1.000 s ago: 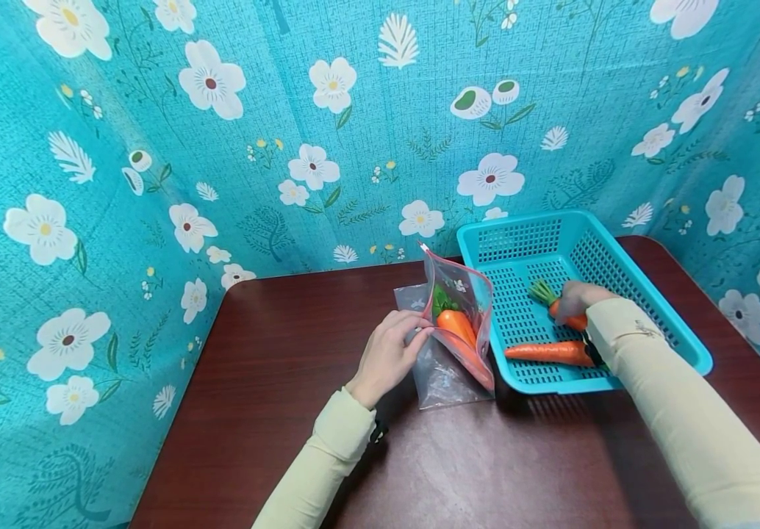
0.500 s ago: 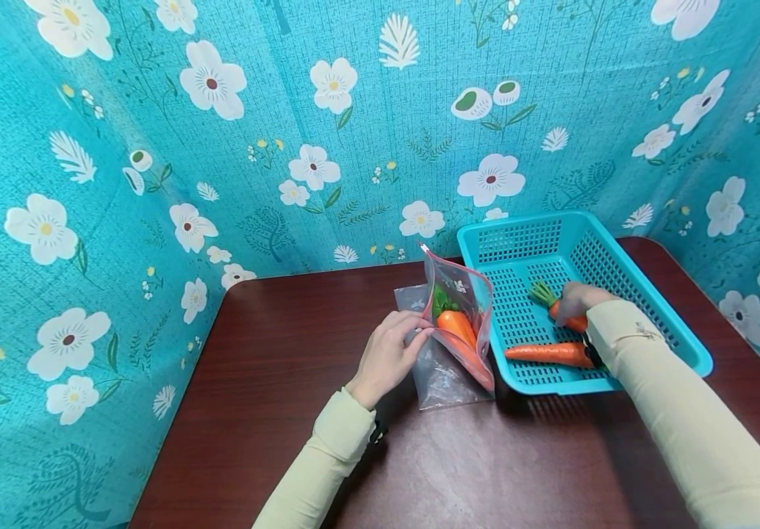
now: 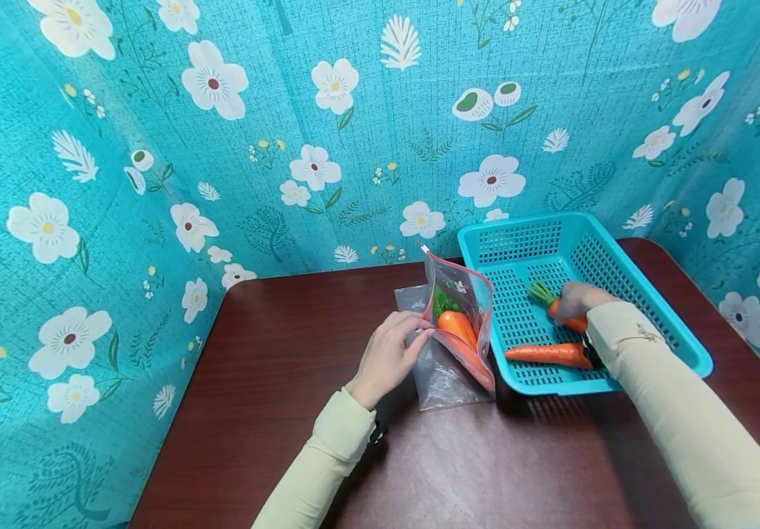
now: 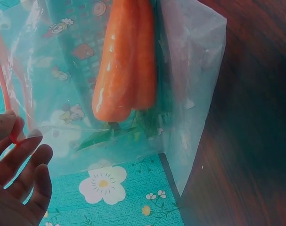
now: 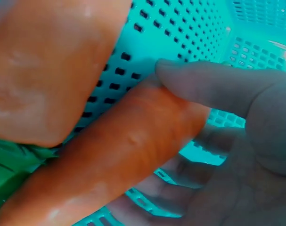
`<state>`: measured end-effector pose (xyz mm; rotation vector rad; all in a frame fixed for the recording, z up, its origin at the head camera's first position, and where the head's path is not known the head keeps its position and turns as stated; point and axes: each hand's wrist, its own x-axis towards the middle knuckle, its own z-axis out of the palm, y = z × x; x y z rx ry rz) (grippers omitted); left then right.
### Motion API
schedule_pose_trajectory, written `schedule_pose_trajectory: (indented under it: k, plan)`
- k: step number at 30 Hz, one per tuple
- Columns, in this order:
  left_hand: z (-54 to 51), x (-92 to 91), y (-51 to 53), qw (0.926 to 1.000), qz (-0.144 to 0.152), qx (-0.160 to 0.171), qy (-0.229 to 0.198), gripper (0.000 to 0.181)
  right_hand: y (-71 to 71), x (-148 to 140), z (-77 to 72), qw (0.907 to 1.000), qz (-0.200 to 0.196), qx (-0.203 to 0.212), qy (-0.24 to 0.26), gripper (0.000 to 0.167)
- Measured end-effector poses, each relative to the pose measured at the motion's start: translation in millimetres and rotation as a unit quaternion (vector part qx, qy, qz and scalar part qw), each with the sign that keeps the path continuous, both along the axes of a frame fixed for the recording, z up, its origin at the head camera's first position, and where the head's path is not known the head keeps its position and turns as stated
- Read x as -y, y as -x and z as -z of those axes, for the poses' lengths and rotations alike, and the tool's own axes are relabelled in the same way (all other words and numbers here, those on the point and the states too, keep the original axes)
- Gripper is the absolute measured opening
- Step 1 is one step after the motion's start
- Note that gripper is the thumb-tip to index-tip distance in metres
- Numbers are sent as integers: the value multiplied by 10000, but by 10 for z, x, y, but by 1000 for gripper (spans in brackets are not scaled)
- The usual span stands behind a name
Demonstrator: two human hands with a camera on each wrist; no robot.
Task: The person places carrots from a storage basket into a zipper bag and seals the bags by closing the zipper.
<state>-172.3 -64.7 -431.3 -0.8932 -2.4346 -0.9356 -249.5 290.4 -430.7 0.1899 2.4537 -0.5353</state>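
Observation:
The left hand pinches the red-edged mouth of a clear zip bag, holding it apart. Inside the bag lie orange carrots with green tops; two show side by side in the left wrist view. Within the turquoise basket, the right hand grips a carrot with a green stalk, thumb on one side and fingers beneath, as the right wrist view shows. A larger carrot lies in the basket nearer its front edge, below the right hand.
The basket stands on the right of the dark red-brown table, close against the bag. Behind and at both sides hangs a turquoise flowered cloth.

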Motion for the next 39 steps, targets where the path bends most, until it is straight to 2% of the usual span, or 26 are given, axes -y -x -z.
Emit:
schedule_pose_trajectory:
  k: [9,19,28,39]
  plan:
    - [8,1,13,9999,39,-133,7,12,-12,61,-68,9996,-112,-247,-51,64]
    - [-10,1,4,9999,52,-93,81,10,-13,88,-73,9952,-86,-972,98,60]
    - [-1,-4,10,9999,50,-85,47,12,-18,126,-73,9841,121,-1738,343,61]
    - [-3,-4,13,9999,146,8,-14,16,-63,165,-186,9654,403,-2353,1051,66]
